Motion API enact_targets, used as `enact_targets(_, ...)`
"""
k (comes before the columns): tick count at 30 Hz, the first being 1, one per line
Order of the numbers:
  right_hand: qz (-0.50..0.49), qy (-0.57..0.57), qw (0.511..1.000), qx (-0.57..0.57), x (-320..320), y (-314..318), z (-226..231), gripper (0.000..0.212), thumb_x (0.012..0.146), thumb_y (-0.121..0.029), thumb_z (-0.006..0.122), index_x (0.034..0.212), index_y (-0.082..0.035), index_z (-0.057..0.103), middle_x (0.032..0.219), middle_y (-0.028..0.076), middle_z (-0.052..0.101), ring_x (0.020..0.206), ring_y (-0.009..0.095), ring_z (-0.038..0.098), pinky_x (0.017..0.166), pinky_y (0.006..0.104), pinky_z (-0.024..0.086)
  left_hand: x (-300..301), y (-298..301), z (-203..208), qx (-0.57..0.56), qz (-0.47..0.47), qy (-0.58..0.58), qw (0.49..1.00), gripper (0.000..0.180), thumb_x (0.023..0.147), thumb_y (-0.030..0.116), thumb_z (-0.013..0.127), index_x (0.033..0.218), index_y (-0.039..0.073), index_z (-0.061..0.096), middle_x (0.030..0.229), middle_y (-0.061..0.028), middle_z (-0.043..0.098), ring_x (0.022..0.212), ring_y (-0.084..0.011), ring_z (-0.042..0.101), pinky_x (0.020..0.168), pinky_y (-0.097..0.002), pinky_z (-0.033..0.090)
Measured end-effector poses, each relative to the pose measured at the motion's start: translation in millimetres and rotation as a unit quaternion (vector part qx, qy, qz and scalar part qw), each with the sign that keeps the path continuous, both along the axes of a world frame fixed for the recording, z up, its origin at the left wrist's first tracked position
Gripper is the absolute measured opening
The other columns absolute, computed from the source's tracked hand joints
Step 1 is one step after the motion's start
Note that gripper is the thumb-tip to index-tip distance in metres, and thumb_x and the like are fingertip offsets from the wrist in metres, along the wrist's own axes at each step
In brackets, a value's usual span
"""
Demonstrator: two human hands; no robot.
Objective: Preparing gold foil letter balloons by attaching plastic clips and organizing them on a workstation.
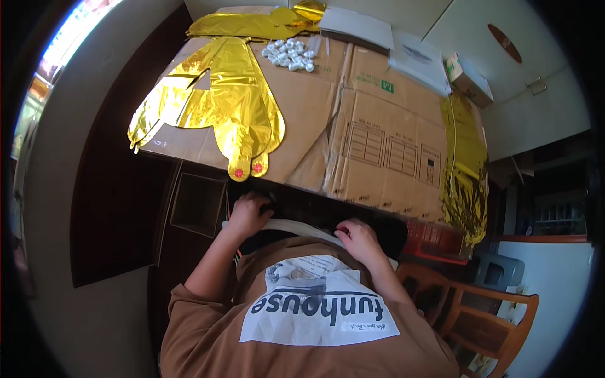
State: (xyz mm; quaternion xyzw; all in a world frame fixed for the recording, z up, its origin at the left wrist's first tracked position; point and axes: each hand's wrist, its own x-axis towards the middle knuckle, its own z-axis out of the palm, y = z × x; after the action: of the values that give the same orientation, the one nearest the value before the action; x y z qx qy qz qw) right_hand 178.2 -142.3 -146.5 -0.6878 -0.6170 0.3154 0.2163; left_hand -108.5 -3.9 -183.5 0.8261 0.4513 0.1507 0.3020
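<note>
Both hands are low at my lap, in front of the table edge. My left hand point(251, 214) is closed, its fingers curled beside something dark that I cannot make out. My right hand point(358, 238) is closed too, fingertips bent at the end of a pale band point(302, 230) across my lap; whether it grips anything is hidden. Beyond the left hand, a flat gold foil balloon point(242, 94) lies on cardboard, its two rounded tabs with red marks hanging over the edge. Behind it sits a cluster of small shiny white pieces point(290, 55).
Flattened cardboard point(309, 120) covers the table. More gold foil point(246, 25) lies along the back, near a white box point(356, 28). Gold foil fringe point(466, 170) drapes over the right end, beside a small carton point(469, 79). A red crate point(435, 239) and wooden chair point(491, 321) stand right.
</note>
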Motion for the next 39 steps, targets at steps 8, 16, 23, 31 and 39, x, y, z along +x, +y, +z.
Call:
enact_targets(8,0.340,0.408,0.818,0.222,-44.8,3.2,186.3,0.024,0.087,-0.016,0.067,0.101,0.003,0.066,0.098,0.013,0.066,0.087,0.026,0.063,0.077,0.0355,0.049,-8.1,-2.9,-16.4,-0.201,-0.057,0.136,0.968,0.030,0.082,0.034,0.066,0.094,0.007,0.073,0.090,-0.0179,0.068,0.087,-0.0335,0.065,0.078,-0.0409,0.051)
enact_targets(16,0.365,0.601,0.648,0.293,-91.1,-24.4,224.1,0.036,0.091,-0.010,0.053,0.123,0.008,0.054,0.072,0.010,0.058,0.059,0.024,0.054,0.054,0.0346,0.042,8.1,-3.3,1.1,-0.146,-0.082,0.134,0.977,0.027,0.081,0.029,0.067,0.092,0.004,0.072,0.089,-0.0184,0.067,0.084,-0.0343,0.065,0.076,-0.0406,0.052)
enact_targets(23,0.462,0.411,0.769,0.160,-14.1,-23.8,241.8,0.026,0.084,-0.004,0.056,0.107,0.008,0.061,0.077,0.012,0.058,0.064,0.021,0.054,0.062,0.0310,0.044,81.9,-3.3,-37.6,-0.057,-0.220,0.019,0.974,0.027,0.083,0.027,0.066,0.097,0.004,0.070,0.096,-0.0172,0.067,0.091,-0.0354,0.063,0.081,-0.0417,0.050)
enact_targets(31,0.337,0.375,0.832,0.231,30.0,-29.9,202.9,0.015,0.088,-0.006,0.058,0.095,0.002,0.070,0.073,0.010,0.063,0.060,0.020,0.056,0.057,0.0322,0.044,125.2,14.1,-78.3,-0.148,-0.332,0.084,0.928,0.019,0.081,0.022,0.064,0.083,0.005,0.071,0.088,-0.0146,0.067,0.083,-0.0327,0.064,0.079,-0.0412,0.050)
enact_targets(39,0.057,0.151,0.985,0.058,21.2,-7.0,77.2,0.035,0.081,-0.016,0.070,0.111,0.000,0.063,0.099,0.014,0.064,0.085,0.027,0.064,0.076,0.0358,0.051,97.2,-10.9,74.3,-0.006,-0.263,-0.106,0.959,0.006,0.080,0.006,0.066,0.081,0.001,0.069,0.083,-0.0131,0.064,0.076,-0.0274,0.064,0.069,-0.0367,0.051)
